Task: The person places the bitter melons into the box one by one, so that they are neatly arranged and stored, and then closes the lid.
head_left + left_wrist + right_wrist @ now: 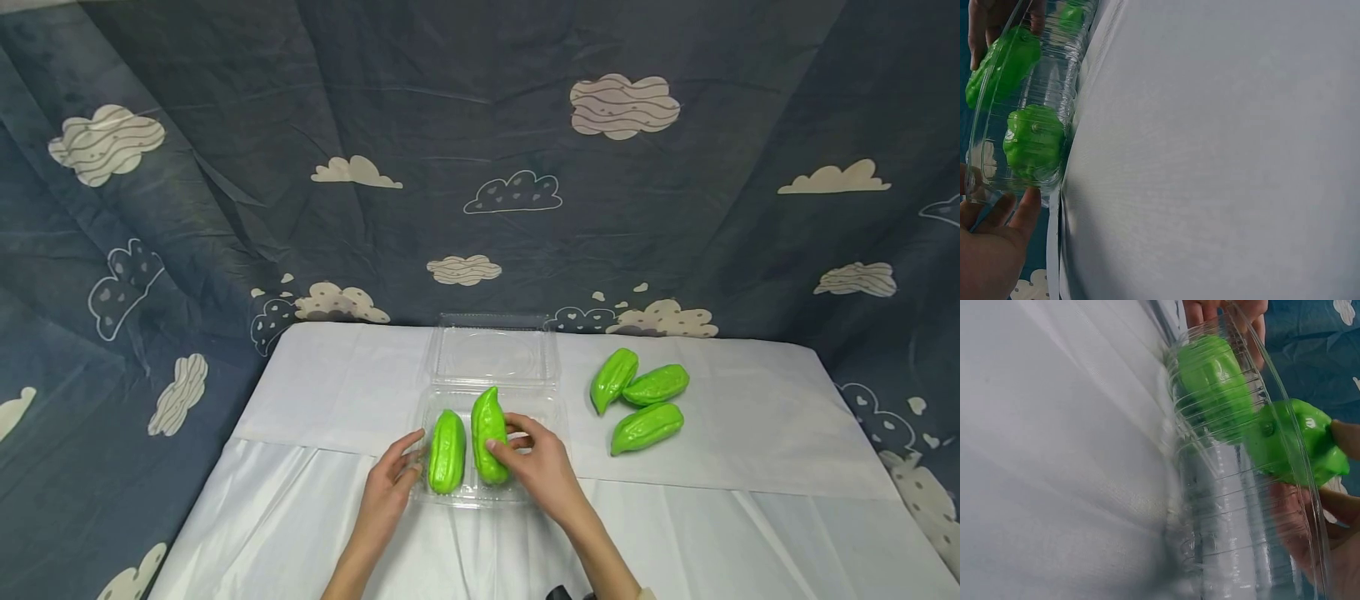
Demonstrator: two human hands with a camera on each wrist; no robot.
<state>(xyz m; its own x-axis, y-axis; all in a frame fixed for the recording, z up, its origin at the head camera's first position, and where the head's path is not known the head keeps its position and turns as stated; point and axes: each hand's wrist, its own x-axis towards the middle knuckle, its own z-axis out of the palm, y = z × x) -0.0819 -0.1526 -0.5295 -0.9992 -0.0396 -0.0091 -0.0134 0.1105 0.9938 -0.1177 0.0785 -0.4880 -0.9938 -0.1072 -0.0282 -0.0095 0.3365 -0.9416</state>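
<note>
Green and glossy, one bitter melon (490, 435) hangs over the clear plastic tray (480, 503), and the right hand (545, 467) has it pinched, thumb on top, fingers at three o'clock! Across at nine o'clock, the left hand (392, 473) sits with relaxed fingers against the tray's edge; whether they press, I cannot tell. A second bitter melon (447, 452) lies inside, just left of the held one; the open lid (491, 354) lies at twelve, and three loose bitter melons (647, 428) wait towards two on the white-covered table (757, 429). Looks light and stiff, this one, probably slick: grip the ridged middle, not that tapering twelve-o'clock tip. Thin tray walls, likely to flex; steady them by the rim.
</note>
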